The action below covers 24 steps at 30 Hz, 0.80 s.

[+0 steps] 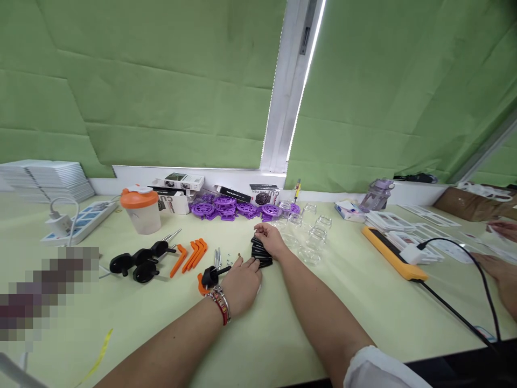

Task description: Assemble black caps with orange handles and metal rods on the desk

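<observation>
A tight row of slim black tube-like pieces (260,251) lies on the table between my hands. My right hand (272,240) is at the far end of the row, with its thumb and fingers pinched on a black piece there. At the near end my left hand (243,286), with bracelets at the wrist, lies low over the table, fingers stretched out and their tips against the row. Just left of it are a black part with a stem (210,276) and an orange piece (201,285). Thin metal rods (218,257) and tiny loose bits lie beyond.
Orange angled pieces (195,255) and black round-headed parts (144,263) lie left. Purple reels (224,207) line the back beside boxes (264,194). Clear cups (318,237) stand right, near a yellow power strip (391,253). Another person's hands (498,275) are at far right.
</observation>
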Available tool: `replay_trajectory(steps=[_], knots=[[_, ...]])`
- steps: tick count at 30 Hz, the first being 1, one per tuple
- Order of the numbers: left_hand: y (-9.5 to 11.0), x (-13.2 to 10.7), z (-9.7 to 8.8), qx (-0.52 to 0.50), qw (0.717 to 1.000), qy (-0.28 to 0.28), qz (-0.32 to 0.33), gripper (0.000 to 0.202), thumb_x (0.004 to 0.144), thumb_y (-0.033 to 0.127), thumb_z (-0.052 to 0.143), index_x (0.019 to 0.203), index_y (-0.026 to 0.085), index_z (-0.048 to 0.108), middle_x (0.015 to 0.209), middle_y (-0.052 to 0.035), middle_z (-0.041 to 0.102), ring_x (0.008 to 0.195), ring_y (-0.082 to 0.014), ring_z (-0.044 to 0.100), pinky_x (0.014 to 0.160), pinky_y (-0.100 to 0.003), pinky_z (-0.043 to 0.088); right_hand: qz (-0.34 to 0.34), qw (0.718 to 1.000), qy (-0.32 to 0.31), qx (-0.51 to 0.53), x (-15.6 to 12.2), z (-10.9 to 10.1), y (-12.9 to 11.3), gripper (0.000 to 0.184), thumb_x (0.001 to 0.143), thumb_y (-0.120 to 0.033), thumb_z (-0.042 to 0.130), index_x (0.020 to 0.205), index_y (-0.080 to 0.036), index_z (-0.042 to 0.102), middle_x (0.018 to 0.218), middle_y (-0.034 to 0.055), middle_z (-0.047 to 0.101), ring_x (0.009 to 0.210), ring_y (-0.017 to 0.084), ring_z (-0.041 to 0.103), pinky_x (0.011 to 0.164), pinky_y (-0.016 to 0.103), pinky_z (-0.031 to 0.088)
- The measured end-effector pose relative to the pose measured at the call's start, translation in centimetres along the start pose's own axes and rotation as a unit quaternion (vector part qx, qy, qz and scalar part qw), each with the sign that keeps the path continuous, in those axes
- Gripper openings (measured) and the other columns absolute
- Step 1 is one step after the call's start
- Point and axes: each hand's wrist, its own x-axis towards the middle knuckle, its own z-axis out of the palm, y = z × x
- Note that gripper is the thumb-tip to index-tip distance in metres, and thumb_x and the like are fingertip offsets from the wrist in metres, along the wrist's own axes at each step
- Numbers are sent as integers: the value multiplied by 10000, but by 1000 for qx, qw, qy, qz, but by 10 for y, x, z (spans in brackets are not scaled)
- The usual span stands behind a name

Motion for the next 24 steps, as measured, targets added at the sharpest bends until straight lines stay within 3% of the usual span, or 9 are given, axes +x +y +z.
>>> replay_trajectory(steps=[3, 6, 11, 17, 24], knots=[[0, -1, 0, 3, 1000, -1, 1, 377, 828, 99, 398, 1162, 74, 571, 1382, -208, 432, 1286, -292, 392, 1071, -508, 222, 0, 1000, 26, 3, 1, -5, -2, 268, 723, -240, 544, 976, -163, 587, 785, 4, 563, 703, 120, 530, 701, 261, 457], [-1, 0, 1, 1, 1000, 5, 0, 384, 838, 110, 386, 1173, 73, 569, 1382, -199, 437, 1288, -290, 391, 1072, -502, 227, 0, 992, 44, -115, -1, -14, -9, 301, 768, -209, 492, 1043, -168, 607, 782, 14, 579, 683, 129, 524, 695, 272, 446], [-1, 0, 3, -7, 1000, 3, -7, 384, 842, 104, 379, 1173, 74, 573, 1401, -194, 416, 1303, -282, 376, 1085, -494, 215, 2, 953, -24, -301, -6, -20, -20, 353, 799, -134, 478, 1102, -182, 652, 831, 46, 636, 761, 149, 559, 771, 275, 421], [0, -1, 2, -7, 1000, -6, -12, 408, 830, 80, 371, 1191, 82, 561, 1410, -195, 404, 1310, -280, 370, 1084, -499, 217, 36, 941, -48, -332, -6, -17, -19, 286, 768, -153, 582, 1030, -190, 689, 890, 55, 665, 787, 161, 587, 753, 259, 421], [-1, -1, 3, 3, 1000, 4, -2, 410, 816, 91, 386, 1183, 78, 566, 1397, -206, 417, 1290, -287, 395, 1070, -510, 239, 25, 933, -35, -358, -6, -20, -17, 256, 760, -120, 572, 969, -193, 701, 998, 70, 646, 903, 178, 582, 815, 262, 410]])
